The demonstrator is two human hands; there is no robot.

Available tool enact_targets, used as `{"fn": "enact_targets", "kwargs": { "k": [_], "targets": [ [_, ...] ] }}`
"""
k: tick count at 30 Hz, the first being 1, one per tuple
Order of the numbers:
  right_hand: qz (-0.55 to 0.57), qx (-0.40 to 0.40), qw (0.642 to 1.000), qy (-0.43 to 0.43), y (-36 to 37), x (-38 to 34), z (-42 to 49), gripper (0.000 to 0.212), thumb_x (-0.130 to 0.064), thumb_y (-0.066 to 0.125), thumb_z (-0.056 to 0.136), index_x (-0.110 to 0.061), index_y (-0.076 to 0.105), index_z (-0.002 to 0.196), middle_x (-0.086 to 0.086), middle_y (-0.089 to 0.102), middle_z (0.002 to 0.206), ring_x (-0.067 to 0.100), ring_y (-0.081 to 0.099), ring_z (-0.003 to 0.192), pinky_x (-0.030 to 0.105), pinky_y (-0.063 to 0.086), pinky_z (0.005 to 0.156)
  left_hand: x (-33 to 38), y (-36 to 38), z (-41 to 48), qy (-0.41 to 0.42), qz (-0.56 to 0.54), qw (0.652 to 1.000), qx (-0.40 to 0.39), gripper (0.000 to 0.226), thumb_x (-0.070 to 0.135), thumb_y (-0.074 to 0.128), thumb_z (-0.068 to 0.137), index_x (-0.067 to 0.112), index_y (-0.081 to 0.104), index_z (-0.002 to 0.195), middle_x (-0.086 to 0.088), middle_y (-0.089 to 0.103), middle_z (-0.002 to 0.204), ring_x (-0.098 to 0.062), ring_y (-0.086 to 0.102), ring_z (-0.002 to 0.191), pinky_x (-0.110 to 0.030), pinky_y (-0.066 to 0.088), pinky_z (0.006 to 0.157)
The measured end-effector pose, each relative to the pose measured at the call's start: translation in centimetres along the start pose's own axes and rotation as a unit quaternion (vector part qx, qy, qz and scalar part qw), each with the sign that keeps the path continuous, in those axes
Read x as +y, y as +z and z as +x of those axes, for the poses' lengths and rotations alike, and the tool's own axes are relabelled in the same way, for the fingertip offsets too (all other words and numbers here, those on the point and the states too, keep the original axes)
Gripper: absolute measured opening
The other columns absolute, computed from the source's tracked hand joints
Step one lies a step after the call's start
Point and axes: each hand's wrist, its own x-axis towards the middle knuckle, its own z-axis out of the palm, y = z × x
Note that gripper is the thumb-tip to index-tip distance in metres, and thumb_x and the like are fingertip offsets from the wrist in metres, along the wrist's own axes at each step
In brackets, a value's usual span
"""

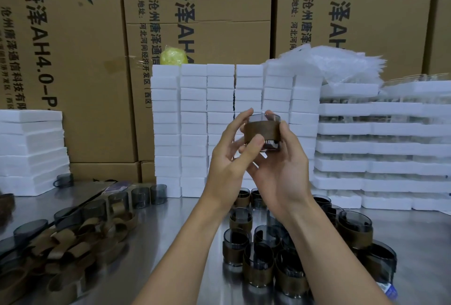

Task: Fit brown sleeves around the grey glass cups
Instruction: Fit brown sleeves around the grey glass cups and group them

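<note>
The left hand (227,153) has its fingers (240,119) and thumb curled round a grey cup (260,118) wearing its brown sleeve (260,130); the right hand (280,170) grips its other side; both hold it above the table (185,219); sleeved cups (258,256) stand below; loose sleeves (80,238) lie left.

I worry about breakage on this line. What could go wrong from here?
1. The left hand and right hand hold the cup in the air; a slip could drop it onto the sleeved cups right below.
2. Those cups stand crowded, some touching, so setting this one down could knock them.
</note>
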Motion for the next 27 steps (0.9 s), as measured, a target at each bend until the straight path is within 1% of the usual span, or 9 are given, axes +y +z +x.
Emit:
{"fn": "enact_targets", "kwargs": {
  "k": [4,6,9,13,16,18,20,22,27],
  "targets": [
    [-0.003,-0.002,1.0,0.007,0.5,0.9,0.1,0.039,-0.043,0.064,0.104,-0.013,0.061,0.129,0.005,0.073,0.111,0.019,0.073,0.102,0.029,0.059,0.081,0.0,-0.1,0.3,-0.048,-0.06,0.997,-0.022,0.043,0.034,0.072,0.101,0.039,0.063,0.143,-0.003,0.069,0.143,-0.03,0.065,0.135,-0.057,0.045,0.121],
    [-0.014,0.004,1.0,0.006,-0.1,1.2,0.4,0.037,-0.043,0.059,0.107,-0.011,0.064,0.124,0.005,0.075,0.106,0.018,0.075,0.102,0.028,0.059,0.075,0.0,-0.3,0.4,-0.059,-0.062,0.996,-0.018,0.039,0.036,0.077,0.096,0.04,0.068,0.134,-0.005,0.072,0.135,-0.028,0.07,0.128,-0.051,0.053,0.114],
    [-0.167,0.013,0.985,0.029,-1.6,1.1,0.5,0.044,-0.056,0.055,0.107,-0.02,0.072,0.127,0.004,0.077,0.117,0.017,0.075,0.106,0.041,0.06,0.092,-0.5,-1.5,0.5,-0.077,-0.051,0.996,-0.016,0.032,0.038,0.081,0.094,0.041,0.07,0.124,0.0,0.077,0.126,-0.022,0.076,0.116,-0.038,0.059,0.099],
    [-0.439,0.051,0.894,0.072,-4.1,1.0,0.6,0.058,-0.079,0.033,0.105,-0.051,0.053,0.152,-0.025,0.058,0.145,0.006,0.068,0.117,0.041,0.056,0.1,-2.4,-3.5,0.9,-0.075,-0.002,0.996,0.041,0.028,0.024,0.086,0.094,0.032,0.071,0.116,0.012,0.076,0.117,-0.018,0.079,0.107,-0.041,0.064,0.1],
    [-0.475,0.152,0.862,0.093,-7.1,0.9,0.8,0.057,-0.062,0.036,0.112,-0.033,0.048,0.16,-0.014,0.054,0.147,0.011,0.062,0.123,0.047,0.048,0.113,-4.3,-5.9,0.8,-0.094,0.077,0.989,0.084,0.028,0.02,0.091,0.088,0.029,0.07,0.105,0.013,0.073,0.11,-0.02,0.078,0.102,-0.029,0.063,0.087],
    [-0.543,0.182,0.814,0.099,-9.7,0.8,0.7,0.046,-0.044,0.046,0.115,-0.024,0.054,0.156,-0.005,0.057,0.151,0.016,0.057,0.128,0.04,0.045,0.108,-6.8,-7.4,-0.2,-0.118,0.203,0.964,0.129,0.028,0.022,0.094,0.084,0.029,0.071,0.098,0.004,0.065,0.117,-0.025,0.073,0.107,-0.03,0.058,0.085],
    [-0.622,0.18,0.753,0.116,-12.2,0.9,0.7,0.039,-0.029,0.053,0.113,-0.018,0.062,0.149,0.003,0.061,0.151,0.022,0.058,0.131,0.037,0.045,0.105,-9.7,-8.4,-1.8,-0.14,0.304,0.926,0.175,0.029,0.023,0.096,0.081,0.028,0.07,0.092,0.004,0.06,0.119,-0.022,0.067,0.107,-0.036,0.056,0.091],
    [-0.683,0.159,0.694,0.162,-14.1,1.4,0.5,0.034,-0.021,0.058,0.11,-0.016,0.07,0.141,0.006,0.067,0.147,0.026,0.061,0.132,0.036,0.046,0.104,-12.2,-9.1,-3.7,-0.165,0.343,0.909,0.167,0.03,0.024,0.097,0.08,0.029,0.069,0.087,0.007,0.058,0.116,-0.014,0.064,0.102,-0.03,0.052,0.087],
    [-0.79,0.062,0.555,0.254,-15.7,3.6,-0.5,0.028,-0.031,0.064,0.108,-0.034,0.074,0.135,-0.001,0.061,0.152,0.03,0.055,0.136,0.044,0.049,0.11,-15.9,-10.2,-6.8,-0.209,0.404,0.883,0.113,0.032,0.024,0.096,0.081,0.034,0.065,0.086,0.019,0.057,0.11,0.002,0.06,0.093,-0.014,0.042,0.074]
  ]
}}
